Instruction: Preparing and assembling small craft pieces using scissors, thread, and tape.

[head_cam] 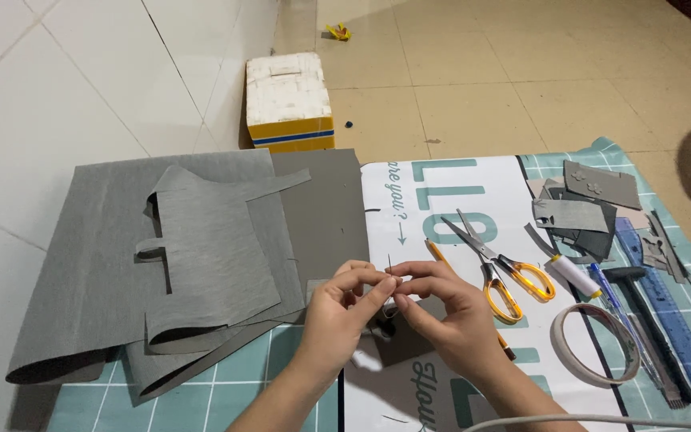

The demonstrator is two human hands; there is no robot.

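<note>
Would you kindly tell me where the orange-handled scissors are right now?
In the head view, the orange-handled scissors lie on the white sheet, just right of the right hand and left of the thread spool.

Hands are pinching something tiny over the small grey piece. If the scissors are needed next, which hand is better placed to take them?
Probably the right hand. The scissors lie just to its right, orange handles toward it, nothing between. The left hand would have to cross over the right and the grey piece.
</note>
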